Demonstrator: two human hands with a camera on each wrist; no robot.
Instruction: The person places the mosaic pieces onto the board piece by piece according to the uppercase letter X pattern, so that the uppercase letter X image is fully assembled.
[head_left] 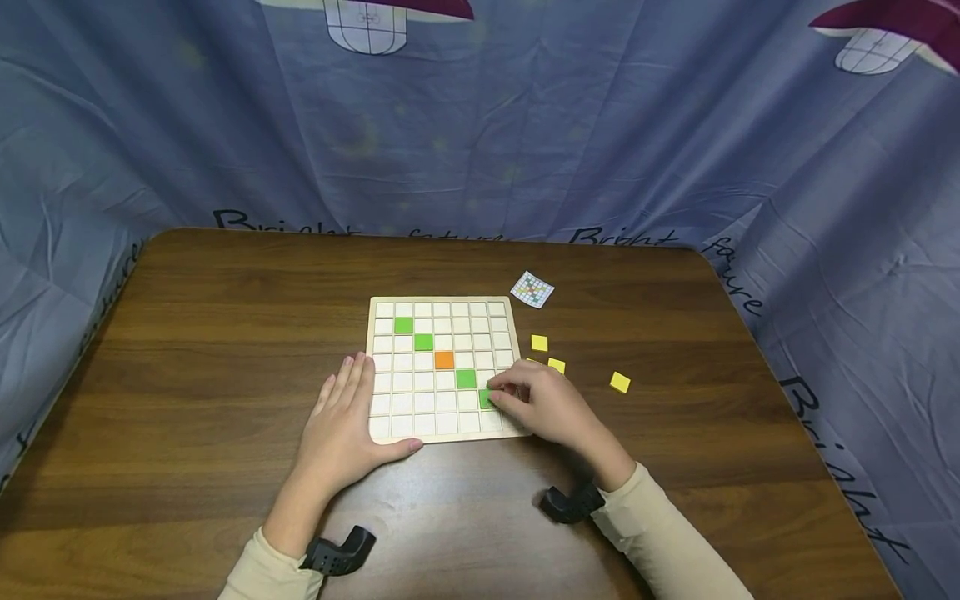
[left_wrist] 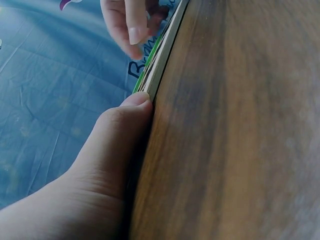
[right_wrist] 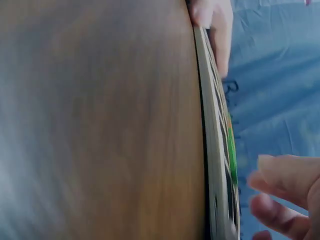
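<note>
A pale wooden grid board (head_left: 402, 403) lies on the table. Running diagonally across its cells are green square tiles (head_left: 423, 342), with an orange tile (head_left: 444, 360) among them. My left hand (head_left: 341, 425) rests at the board's left front corner, fingers straight along the left edge and thumb against the front edge. Over the lower right cells is my right hand (head_left: 551, 404), its bent fingertips just above the lowest green tile (head_left: 485, 400). In the right wrist view the right fingers (right_wrist: 287, 175) stand apart from the board, and nothing shows between them.
Several yellow tiles (head_left: 539, 342) lie right of the board, one partly hidden behind the right hand. One yellow tile (head_left: 620, 382) lies farther right. A small printed pattern card (head_left: 532, 289) is beyond the board's back right corner. Blue curtains (head_left: 465, 150) surround the wooden table (head_left: 247, 333).
</note>
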